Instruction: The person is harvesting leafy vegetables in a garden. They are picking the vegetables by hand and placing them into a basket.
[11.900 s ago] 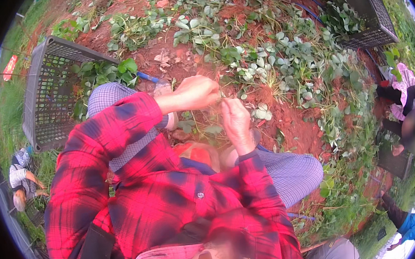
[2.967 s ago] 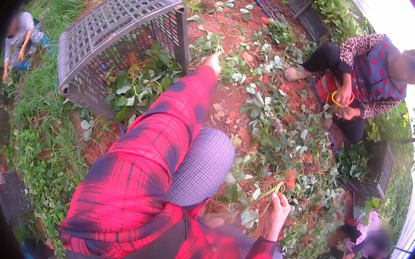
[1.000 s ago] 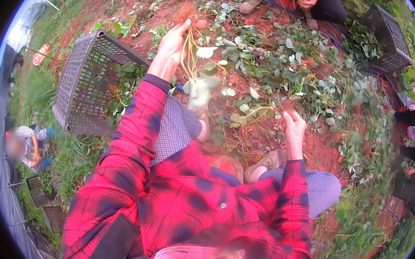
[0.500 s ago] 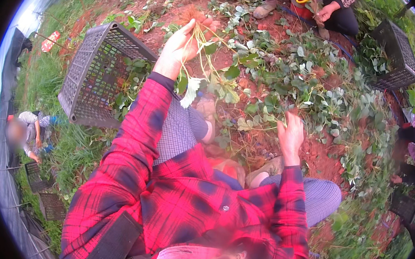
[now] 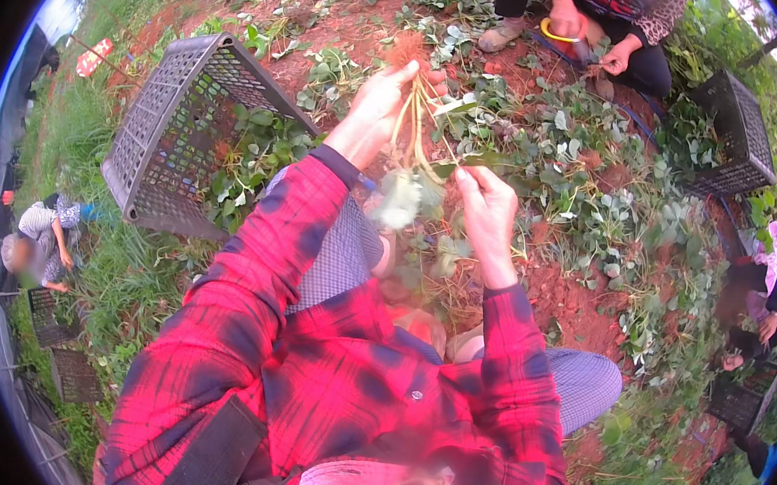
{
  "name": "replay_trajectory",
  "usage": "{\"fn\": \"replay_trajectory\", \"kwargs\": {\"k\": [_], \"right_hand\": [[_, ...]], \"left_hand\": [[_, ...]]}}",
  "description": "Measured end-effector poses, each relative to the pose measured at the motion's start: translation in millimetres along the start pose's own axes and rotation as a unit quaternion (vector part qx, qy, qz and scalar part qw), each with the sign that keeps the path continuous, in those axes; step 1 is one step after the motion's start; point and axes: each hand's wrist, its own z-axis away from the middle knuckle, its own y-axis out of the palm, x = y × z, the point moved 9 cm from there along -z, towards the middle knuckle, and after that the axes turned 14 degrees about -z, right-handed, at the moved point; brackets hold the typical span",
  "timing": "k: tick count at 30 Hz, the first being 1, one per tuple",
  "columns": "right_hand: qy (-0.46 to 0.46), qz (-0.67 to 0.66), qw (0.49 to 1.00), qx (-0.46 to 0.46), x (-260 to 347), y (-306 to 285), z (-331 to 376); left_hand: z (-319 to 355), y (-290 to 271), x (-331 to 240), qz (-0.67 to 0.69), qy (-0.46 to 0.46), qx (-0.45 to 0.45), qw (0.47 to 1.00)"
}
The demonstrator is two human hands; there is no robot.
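My left hand [image 5: 381, 110] is closed around a bare-rooted strawberry seedling [image 5: 416, 127], just right of a dark plastic crate [image 5: 144, 125]. The seedling hangs upside down, its reddish-brown roots above my fingers and its pale stems and leaves trailing below. Lower and to the right, my right hand [image 5: 490, 210] has its thumb and fingers pinched together beside the hanging stems. A thin stem runs to these fingertips, apparently from the same plant. The lowest leaves are blurred.
Cut plants [image 5: 576, 171] lie thickly over the red soil ahead and right. At the upper right a co-worker holds yellow-handled scissors [image 5: 564, 31] next to another crate [image 5: 748, 128]. More people work at the far left and right. The tilted crate on my left holds leafy plants.
My left hand has shifted right with the seedling. My right hand has come up and left to the hanging stems, with its fingers pinched.
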Motion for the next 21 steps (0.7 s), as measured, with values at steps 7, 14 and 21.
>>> {"fn": "replay_trajectory", "kwargs": {"k": [7,14,21], "right_hand": [[0.13,-0.132,0.98,-0.073,-12,-39,57],[0.248,-0.383,0.863,-0.217,-71,-125,70],[0.246,-0.464,0.826,-0.205,-77,-101,56]], "left_hand": [[3,-63,-70,0.019,0.169,-0.189,0.967],[7,19,1,-0.198,0.034,0.0,0.98],[70,119,44,-0.435,0.279,0.242,0.821]]}}
